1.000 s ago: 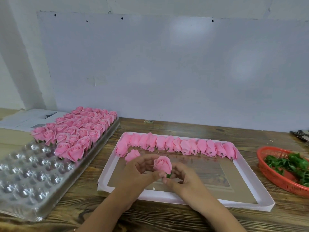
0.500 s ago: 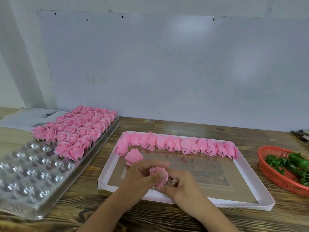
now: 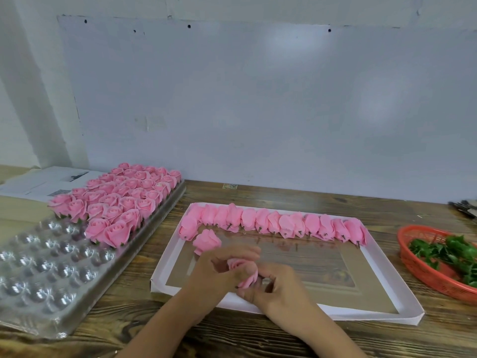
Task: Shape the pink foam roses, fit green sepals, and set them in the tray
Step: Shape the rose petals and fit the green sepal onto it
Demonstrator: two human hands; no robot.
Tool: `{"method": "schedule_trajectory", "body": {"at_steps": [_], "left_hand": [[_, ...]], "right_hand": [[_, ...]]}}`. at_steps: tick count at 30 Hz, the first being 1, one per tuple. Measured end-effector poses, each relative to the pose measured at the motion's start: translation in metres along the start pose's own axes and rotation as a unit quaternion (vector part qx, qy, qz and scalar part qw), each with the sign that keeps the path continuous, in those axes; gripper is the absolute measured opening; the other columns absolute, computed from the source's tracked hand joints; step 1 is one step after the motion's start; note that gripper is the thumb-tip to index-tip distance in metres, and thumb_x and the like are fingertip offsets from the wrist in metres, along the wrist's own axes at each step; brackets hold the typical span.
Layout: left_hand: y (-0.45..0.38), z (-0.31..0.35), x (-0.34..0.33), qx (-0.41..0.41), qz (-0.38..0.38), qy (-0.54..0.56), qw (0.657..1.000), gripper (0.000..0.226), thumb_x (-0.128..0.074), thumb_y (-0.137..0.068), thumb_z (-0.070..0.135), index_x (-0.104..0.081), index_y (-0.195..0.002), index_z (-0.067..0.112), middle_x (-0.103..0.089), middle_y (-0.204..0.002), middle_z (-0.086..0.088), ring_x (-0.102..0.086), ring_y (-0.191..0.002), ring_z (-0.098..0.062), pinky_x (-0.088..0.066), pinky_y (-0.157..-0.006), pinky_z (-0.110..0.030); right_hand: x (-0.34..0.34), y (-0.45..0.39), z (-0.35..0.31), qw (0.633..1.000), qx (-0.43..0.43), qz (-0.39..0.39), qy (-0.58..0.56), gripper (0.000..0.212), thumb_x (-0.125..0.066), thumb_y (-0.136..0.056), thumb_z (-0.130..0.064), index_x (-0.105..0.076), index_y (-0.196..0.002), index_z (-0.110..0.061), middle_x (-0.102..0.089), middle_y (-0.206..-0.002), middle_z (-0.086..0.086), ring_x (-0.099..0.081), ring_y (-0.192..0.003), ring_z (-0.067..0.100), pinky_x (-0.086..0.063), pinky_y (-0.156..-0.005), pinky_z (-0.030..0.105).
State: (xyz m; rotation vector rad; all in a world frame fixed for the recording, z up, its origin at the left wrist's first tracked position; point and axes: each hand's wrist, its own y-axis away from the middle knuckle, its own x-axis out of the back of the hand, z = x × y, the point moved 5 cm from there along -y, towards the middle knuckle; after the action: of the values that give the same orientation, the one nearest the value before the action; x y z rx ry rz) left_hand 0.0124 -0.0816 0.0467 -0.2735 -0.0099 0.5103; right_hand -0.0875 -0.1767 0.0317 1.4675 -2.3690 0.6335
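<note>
Both my hands meet over the near edge of the white lid (image 3: 402,310), low in the middle of the view. My left hand (image 3: 219,273) has its fingers curled over the top of one pink foam rose (image 3: 245,276), and my right hand (image 3: 280,288) pinches the same rose from below and from the right. The rose is held between the two hands, above the lid, its bloom facing up and towards me. Whether a sepal is fitted under it I cannot tell; my fingers cover its base.

Inside the lid, a row of unshaped roses (image 3: 278,223) lies along the far edge, each on its side with a short stem pointing towards me. One loose rose (image 3: 206,241) lies just near of the left end of that row, close beyond my left hand.

To the left, the clear blister tray (image 3: 41,277) lies at an angle on the wooden counter (image 3: 296,197). Its far part is filled with finished roses (image 3: 121,200), set upright and tightly packed; its near cups hold nothing.

At the right edge stands a red basket (image 3: 423,267) holding green sepals (image 3: 449,250). It is apart from the lid.

Far left, beyond the tray, lie printed paper sheets (image 3: 38,180). A white wall panel (image 3: 258,99) stands behind the counter.
</note>
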Motion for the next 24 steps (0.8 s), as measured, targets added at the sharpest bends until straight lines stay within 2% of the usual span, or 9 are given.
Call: {"method": "schedule_trajectory", "body": {"at_steps": [3,6,8,9,12,14,19,22,24], "left_hand": [[-0.001,-0.007,-0.003,0.023,-0.017,-0.028,0.999,0.027,-0.087,-0.074,0.028,-0.080,-0.100,0.028,-0.077,-0.100,-0.001,-0.071,-0.091,-0.011,-0.056,-0.076,-0.022],[-0.003,-0.010,-0.004,0.036,-0.025,-0.037,0.998,0.039,-0.087,-0.072,0.006,-0.078,-0.106,0.022,-0.076,-0.103,-0.001,-0.071,-0.099,-0.014,-0.055,-0.082,-0.023],[-0.002,-0.009,-0.004,0.038,-0.031,-0.029,0.998,0.048,-0.092,-0.068,0.019,-0.075,-0.112,0.025,-0.075,-0.110,0.001,-0.069,-0.105,-0.014,-0.055,-0.086,-0.024],[-0.001,-0.007,-0.003,0.036,-0.034,-0.020,0.999,0.053,-0.092,-0.067,0.032,-0.074,-0.116,0.025,-0.074,-0.112,0.001,-0.069,-0.106,-0.014,-0.055,-0.087,-0.025],[0.000,-0.002,-0.002,0.016,-0.022,-0.023,0.999,0.058,-0.069,-0.078,0.066,-0.072,-0.118,0.024,-0.072,-0.106,-0.007,-0.069,-0.099,-0.018,-0.055,-0.086,-0.025],[0.001,-0.001,0.000,0.016,-0.010,-0.028,0.999,0.058,-0.061,-0.081,0.072,-0.074,-0.115,0.026,-0.073,-0.108,-0.009,-0.068,-0.101,-0.021,-0.054,-0.087,-0.025],[0.000,0.001,-0.004,0.015,-0.052,-0.008,0.998,0.040,-0.067,-0.088,0.052,-0.072,-0.120,0.030,-0.070,-0.121,-0.008,-0.066,-0.112,-0.017,-0.052,-0.093,-0.024],[0.000,-0.001,-0.003,0.026,-0.079,0.006,0.997,0.034,-0.065,-0.093,0.025,-0.068,-0.126,0.028,-0.069,-0.124,-0.008,-0.064,-0.117,-0.018,-0.052,-0.095,-0.026],[0.000,-0.003,-0.002,0.039,-0.085,0.011,0.996,0.038,-0.067,-0.092,0.023,-0.065,-0.129,0.031,-0.067,-0.130,-0.004,-0.061,-0.122,-0.020,-0.051,-0.096,-0.026]], "right_hand": [[0.002,0.001,-0.001,0.999,-0.006,0.001,-0.036,0.006,-0.072,-0.084,-0.034,-0.075,-0.086,-0.029,-0.068,-0.080,0.007,-0.055,-0.072,0.003,-0.044,-0.064,0.016],[0.003,0.002,-0.003,0.999,-0.002,0.006,-0.048,0.017,-0.064,-0.085,-0.041,-0.076,-0.088,-0.028,-0.066,-0.077,-0.004,-0.053,-0.072,0.001,-0.042,-0.064,0.018],[0.006,0.002,-0.004,0.999,0.005,0.015,-0.030,0.026,-0.064,-0.081,-0.048,-0.075,-0.089,-0.026,-0.064,-0.074,-0.006,-0.051,-0.068,0.003,-0.040,-0.062,0.018],[0.007,0.001,-0.005,1.000,0.007,0.018,-0.019,0.023,-0.066,-0.082,-0.047,-0.076,-0.089,-0.027,-0.066,-0.074,-0.004,-0.051,-0.066,0.005,-0.040,-0.061,0.017],[0.008,0.000,-0.004,1.000,-0.001,0.018,-0.011,0.002,-0.074,-0.085,-0.030,-0.075,-0.087,-0.032,-0.065,-0.072,0.000,-0.049,-0.063,0.003,-0.037,-0.059,0.015],[0.007,0.000,-0.004,1.000,0.003,0.015,-0.006,0.008,-0.074,-0.085,-0.029,-0.074,-0.084,-0.036,-0.063,-0.070,-0.002,-0.049,-0.064,0.002,-0.037,-0.059,0.016],[0.009,0.001,-0.002,0.999,-0.002,0.014,-0.046,0.006,-0.072,-0.088,-0.025,-0.077,-0.090,-0.026,-0.068,-0.074,0.000,-0.051,-0.060,-0.001,-0.035,-0.058,0.014],[0.010,0.001,-0.002,0.998,-0.001,0.006,-0.070,0.011,-0.070,-0.089,-0.032,-0.077,-0.098,-0.032,-0.074,-0.087,0.001,-0.061,-0.073,0.004,-0.044,-0.062,0.021],[0.009,0.001,-0.003,0.998,0.002,0.000,-0.066,0.012,-0.069,-0.088,-0.038,-0.076,-0.098,-0.037,-0.075,-0.088,-0.004,-0.064,-0.078,0.008,-0.048,-0.065,0.024]]}}
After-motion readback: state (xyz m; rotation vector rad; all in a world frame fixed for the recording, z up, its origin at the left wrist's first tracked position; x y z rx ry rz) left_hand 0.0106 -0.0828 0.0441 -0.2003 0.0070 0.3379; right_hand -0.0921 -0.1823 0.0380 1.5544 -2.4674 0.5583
